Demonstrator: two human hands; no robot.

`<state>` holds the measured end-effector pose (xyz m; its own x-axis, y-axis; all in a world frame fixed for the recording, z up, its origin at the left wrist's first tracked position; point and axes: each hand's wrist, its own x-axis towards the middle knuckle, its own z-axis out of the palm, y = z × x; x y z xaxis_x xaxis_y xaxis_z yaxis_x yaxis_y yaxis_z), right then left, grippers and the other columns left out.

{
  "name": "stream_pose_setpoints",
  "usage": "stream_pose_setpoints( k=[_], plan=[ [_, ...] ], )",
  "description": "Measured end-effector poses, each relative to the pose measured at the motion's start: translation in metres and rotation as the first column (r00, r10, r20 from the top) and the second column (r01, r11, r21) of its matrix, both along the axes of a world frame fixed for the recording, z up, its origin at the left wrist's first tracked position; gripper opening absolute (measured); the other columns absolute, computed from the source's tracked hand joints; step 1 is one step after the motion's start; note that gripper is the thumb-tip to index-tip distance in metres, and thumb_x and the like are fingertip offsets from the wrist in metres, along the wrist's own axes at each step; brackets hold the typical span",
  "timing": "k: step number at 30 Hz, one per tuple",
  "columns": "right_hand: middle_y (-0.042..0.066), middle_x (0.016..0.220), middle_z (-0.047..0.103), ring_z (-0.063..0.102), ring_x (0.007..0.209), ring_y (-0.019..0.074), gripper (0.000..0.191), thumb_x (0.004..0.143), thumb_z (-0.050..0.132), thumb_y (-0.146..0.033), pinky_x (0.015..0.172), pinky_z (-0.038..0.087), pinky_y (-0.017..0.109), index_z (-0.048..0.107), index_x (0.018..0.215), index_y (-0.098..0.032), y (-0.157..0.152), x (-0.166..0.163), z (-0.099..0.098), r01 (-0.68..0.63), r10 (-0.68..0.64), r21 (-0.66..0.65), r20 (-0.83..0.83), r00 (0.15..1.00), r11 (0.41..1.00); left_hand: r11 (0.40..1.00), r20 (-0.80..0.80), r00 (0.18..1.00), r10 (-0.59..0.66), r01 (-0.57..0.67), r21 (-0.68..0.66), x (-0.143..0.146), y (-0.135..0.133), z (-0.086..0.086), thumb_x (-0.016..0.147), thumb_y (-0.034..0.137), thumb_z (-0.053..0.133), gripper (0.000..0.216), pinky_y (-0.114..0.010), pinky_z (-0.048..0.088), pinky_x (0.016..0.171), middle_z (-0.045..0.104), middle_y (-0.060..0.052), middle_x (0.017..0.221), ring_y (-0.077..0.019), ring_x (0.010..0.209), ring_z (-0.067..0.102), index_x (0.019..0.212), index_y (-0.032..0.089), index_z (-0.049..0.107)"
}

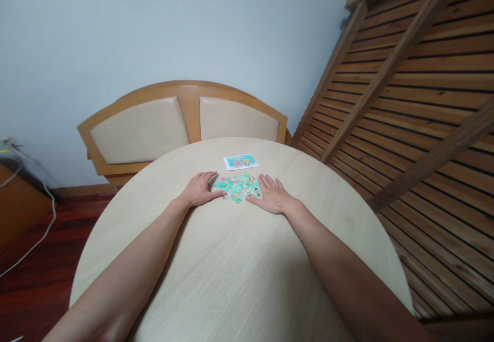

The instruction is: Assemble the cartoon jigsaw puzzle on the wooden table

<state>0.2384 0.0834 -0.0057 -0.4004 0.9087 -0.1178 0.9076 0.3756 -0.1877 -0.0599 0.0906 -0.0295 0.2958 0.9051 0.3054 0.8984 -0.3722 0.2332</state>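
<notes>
A loose heap of small jigsaw puzzle pieces (236, 185), mostly turquoise with bits of pink and yellow, lies on the round pale wood table (216, 270). My left hand (200, 189) rests at the heap's left edge, thumb and fingers spread around that side. At the right edge, my right hand (271, 194) lies with fingers stretched out, its fingertips and thumb touching the outer pieces. Just beyond the heap is a flat picture card (241, 161) with a white border, a turquoise ground and pink and yellow figures.
A wooden headboard (188, 92) with cream padded panels stands behind the table against a pale wall (173, 28). Wooden slats (417, 95) lean at the right. On the left, a white cable (48, 229) hangs down to the dark red floor (77, 234).
</notes>
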Motion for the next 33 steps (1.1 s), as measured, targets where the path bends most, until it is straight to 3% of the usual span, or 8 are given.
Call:
stream_pose_setpoints(
  k=[3, 7, 12, 17, 21, 26, 30, 33],
  plan=[
    [0.014, 0.169, 0.007, 0.004, 0.157, 0.0323, 0.111, 0.085, 0.028, -0.085, 0.126, 0.004, 0.053, 0.011, 0.162, -0.007, 0.003, -0.001, -0.003, 0.009, -0.008, 0.026, -0.035, 0.999, 1.000, 1.000, 0.012, 1.000, -0.017, 0.017, -0.010, 0.002, -0.003, 0.002, 0.081, 0.083, 0.052, 0.092, -0.049, 0.038, 0.115, 0.057, -0.017, 0.144, -0.0359, 0.132, 0.052, 0.142, 0.013, 0.054],
    [0.017, 0.168, 0.011, 0.009, 0.156, 0.0328, 0.112, 0.086, 0.033, -0.084, 0.125, 0.007, 0.053, 0.012, 0.161, -0.005, 0.006, 0.004, -0.008, 0.015, -0.008, 0.069, -0.102, 0.995, 0.998, 0.987, 0.005, 0.988, -0.154, 0.154, -0.040, 0.004, -0.007, 0.005, 0.076, 0.085, 0.057, 0.097, -0.051, 0.031, 0.119, 0.052, -0.015, 0.150, -0.0366, 0.139, 0.045, 0.145, 0.017, 0.051],
    [0.021, 0.168, 0.013, 0.010, 0.155, 0.0378, 0.123, 0.077, 0.040, -0.091, 0.124, 0.006, 0.056, 0.012, 0.161, -0.005, 0.001, -0.001, -0.007, 0.004, 0.007, 0.072, -0.145, 0.989, 0.997, 0.997, 0.000, 0.998, -0.065, 0.065, -0.045, 0.012, -0.007, 0.003, 0.072, 0.087, 0.059, 0.108, -0.056, 0.030, 0.118, 0.046, -0.019, 0.154, -0.0420, 0.141, 0.041, 0.149, 0.013, 0.044],
    [0.022, 0.168, 0.010, 0.008, 0.155, 0.0399, 0.128, 0.072, 0.044, -0.093, 0.123, 0.007, 0.058, 0.011, 0.161, -0.008, -0.003, -0.022, -0.011, 0.040, -0.028, 0.070, -0.168, 0.985, 0.997, 1.000, 0.026, 1.000, -0.012, 0.012, -0.022, 0.026, -0.009, 0.004, 0.077, 0.080, 0.062, 0.096, -0.053, 0.036, 0.113, 0.052, -0.020, 0.148, -0.0398, 0.136, 0.048, 0.146, 0.015, 0.047],
    [0.022, 0.168, 0.012, 0.010, 0.155, 0.0390, 0.125, 0.074, 0.045, -0.092, 0.123, 0.007, 0.059, 0.010, 0.161, -0.009, 0.000, -0.031, -0.016, 0.068, -0.052, 0.079, -0.192, 0.980, 0.995, 0.998, 0.008, 1.000, -0.020, 0.021, -0.061, 0.027, -0.011, 0.005, 0.084, 0.077, 0.055, 0.090, -0.058, 0.030, 0.116, 0.048, -0.017, 0.152, -0.0412, 0.140, 0.043, 0.149, 0.016, 0.044],
    [0.021, 0.168, 0.013, 0.014, 0.155, 0.0364, 0.123, 0.074, 0.054, -0.087, 0.124, 0.013, 0.055, 0.013, 0.162, -0.011, 0.009, -0.012, -0.016, 0.001, 0.018, 0.081, -0.237, 0.971, 0.997, 0.975, -0.029, 0.996, -0.079, 0.071, -0.212, 0.015, -0.012, 0.009, 0.087, 0.061, 0.052, 0.086, -0.062, 0.021, 0.120, 0.033, -0.017, 0.162, -0.0420, 0.150, 0.026, 0.157, 0.015, 0.031],
    [0.022, 0.165, 0.023, 0.026, 0.152, 0.0321, 0.119, 0.073, 0.065, -0.078, 0.124, 0.023, 0.043, 0.022, 0.159, -0.007, 0.020, 0.015, -0.015, -0.121, 0.142, 0.085, -0.324, 0.935, 0.989, 0.972, -0.025, 0.995, -0.092, 0.084, -0.220, 0.013, -0.012, 0.012, 0.088, 0.059, 0.050, 0.085, -0.062, 0.022, 0.120, 0.036, -0.019, 0.160, -0.0413, 0.150, 0.028, 0.156, 0.012, 0.032],
    [0.020, 0.162, 0.032, 0.035, 0.148, 0.0324, 0.113, 0.074, 0.066, -0.076, 0.122, 0.028, 0.044, 0.029, 0.158, -0.010, 0.024, 0.022, -0.016, -0.084, 0.127, 0.138, -0.341, 0.931, 0.987, 0.983, -0.005, 0.998, -0.069, 0.067, -0.171, 0.017, -0.012, 0.009, 0.089, 0.061, 0.049, 0.083, -0.062, 0.025, 0.119, 0.042, -0.019, 0.157, -0.0414, 0.148, 0.032, 0.154, 0.012, 0.034]
  ],
)
